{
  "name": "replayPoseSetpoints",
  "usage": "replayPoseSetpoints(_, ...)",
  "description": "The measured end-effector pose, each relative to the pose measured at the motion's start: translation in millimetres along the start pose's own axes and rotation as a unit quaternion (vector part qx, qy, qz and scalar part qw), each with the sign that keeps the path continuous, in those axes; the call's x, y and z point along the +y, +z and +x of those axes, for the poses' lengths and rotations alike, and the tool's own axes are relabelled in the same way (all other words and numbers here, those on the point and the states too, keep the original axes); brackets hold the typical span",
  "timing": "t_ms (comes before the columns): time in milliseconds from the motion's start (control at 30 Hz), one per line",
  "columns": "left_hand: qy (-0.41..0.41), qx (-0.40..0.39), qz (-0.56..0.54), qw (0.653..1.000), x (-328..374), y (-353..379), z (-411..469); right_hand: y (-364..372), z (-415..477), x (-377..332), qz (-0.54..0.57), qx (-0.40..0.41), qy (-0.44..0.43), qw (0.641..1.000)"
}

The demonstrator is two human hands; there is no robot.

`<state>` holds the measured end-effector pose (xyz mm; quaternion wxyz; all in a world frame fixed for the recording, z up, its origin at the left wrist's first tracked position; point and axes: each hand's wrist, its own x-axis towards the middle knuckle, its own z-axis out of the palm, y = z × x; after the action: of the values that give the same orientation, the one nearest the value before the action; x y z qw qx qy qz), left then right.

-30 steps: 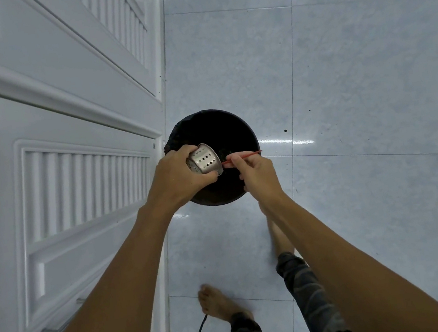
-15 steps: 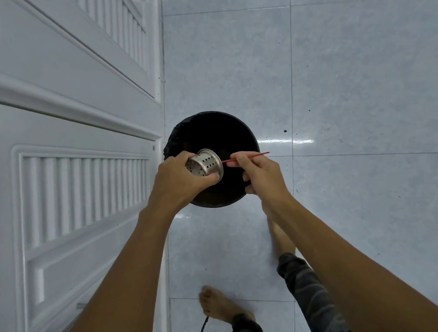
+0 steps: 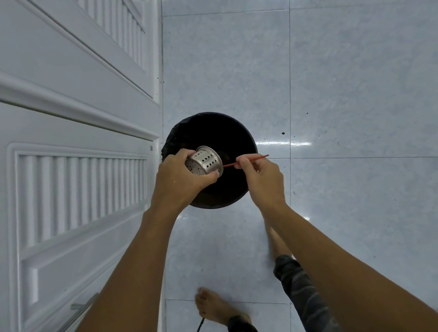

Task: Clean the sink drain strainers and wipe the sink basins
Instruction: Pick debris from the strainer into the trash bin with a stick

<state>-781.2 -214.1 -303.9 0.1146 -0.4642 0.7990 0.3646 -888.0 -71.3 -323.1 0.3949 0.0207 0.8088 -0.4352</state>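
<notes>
Pale glossy tiled floor (image 3: pixel 354 74), black round bin (image 3: pixel 241 191) standing on it, thin dark stick (image 3: pixel 198 330) beside bare foot (image 3: pixel 216 307)

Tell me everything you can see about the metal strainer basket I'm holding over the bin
The strainer basket is a small cup of shiny, steel-looking metal with rows of round holes in its side wall and finer perforations across its flat bottom. It lies tipped on its side, its bottom facing the left hand, which grips it with its fingers, its flared rim facing the right hand. It hangs above the black bin. The thin red stick in the right hand points at its rim; contact is unclear.
</notes>
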Motion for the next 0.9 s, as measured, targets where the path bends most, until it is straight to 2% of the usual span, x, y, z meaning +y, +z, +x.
replayPoseSetpoints(33, -0.01, 0.008, -0.004, 1.0, -1, 1, 0, 0, 0, 0, 0.002, 0.018, -0.008, 1.0)
replayPoseSetpoints(100, -0.026, 0.013, -0.014, 0.999, -4, 2, 0, 3, -3, 1, 0.02, -0.014, -0.022, 0.999)
replayPoseSetpoints(167, -0.024, 0.001, -0.016, 1.0, -5, 5, -2, 8, -7, 5, -0.018, -0.04, -0.041, 0.998)
replayPoseSetpoints(300, -0.033, 0.009, -0.033, 0.999, -9, 11, -7, 7, -3, 10, -0.051, 0.05, -0.02, 0.997)
replayPoseSetpoints(433, -0.063, 0.068, -0.158, 0.983, -12, 13, -15, 1, -10, 0, -0.016, 0.043, -0.053, 0.998)
replayPoseSetpoints(567, -0.015, 0.162, -0.237, 0.958, -1, 6, -32, -11, -24, -25, 0.017, 0.068, -0.095, 0.993)
replayPoseSetpoints(767, -0.003, 0.246, -0.264, 0.933, 29, -40, -60, -24, -66, -88, 0.069, 0.067, -0.174, 0.98)
replayPoseSetpoints(900, 0.022, 0.282, -0.254, 0.925, 44, -86, -82, -26, -107, -134, 0.086, 0.076, -0.268, 0.957)
